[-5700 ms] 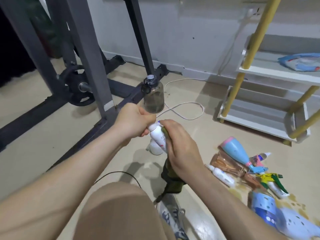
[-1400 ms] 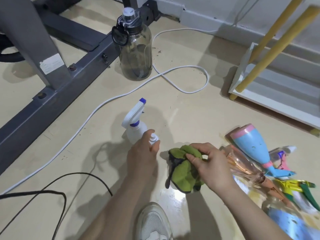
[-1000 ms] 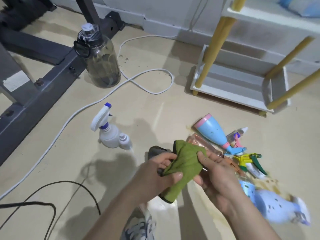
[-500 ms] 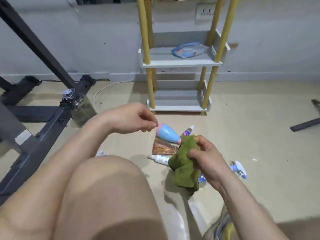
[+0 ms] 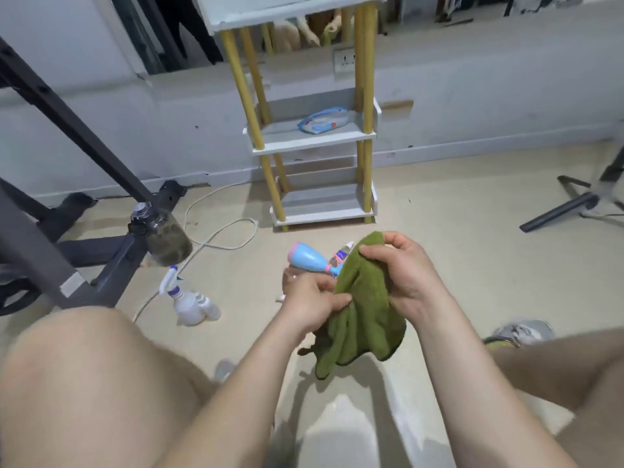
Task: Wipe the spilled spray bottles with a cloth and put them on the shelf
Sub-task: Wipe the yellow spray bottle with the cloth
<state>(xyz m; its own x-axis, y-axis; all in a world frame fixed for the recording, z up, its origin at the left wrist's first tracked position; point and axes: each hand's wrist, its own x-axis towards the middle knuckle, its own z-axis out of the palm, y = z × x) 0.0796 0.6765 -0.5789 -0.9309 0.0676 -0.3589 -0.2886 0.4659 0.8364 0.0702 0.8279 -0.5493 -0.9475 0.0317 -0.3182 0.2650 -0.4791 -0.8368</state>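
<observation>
Moments ago my left hand [image 5: 314,305] hovered clear of the cloth; now it pinches the fuzzy olive-green cloth [image 5: 366,298] at its left edge, thumb and fingers curled into the terry pile. My right hand [image 5: 403,270] grips the bunched top fold, and the rest hangs limp in soft folds above the glossy beige floor [image 5: 472,265]. Just behind the cloth lies a smooth blue plastic spray bottle [image 5: 305,260] with a pink base, its nozzle end hidden by the fabric. Off to the left, a white trigger spray bottle [image 5: 189,302] stands upright near the dark steel frame [image 5: 113,276]. The shelf [image 5: 314,141], white boards on round yellow posts, stands against the wall, carrying a crinkly wipes packet [image 5: 322,120].
</observation>
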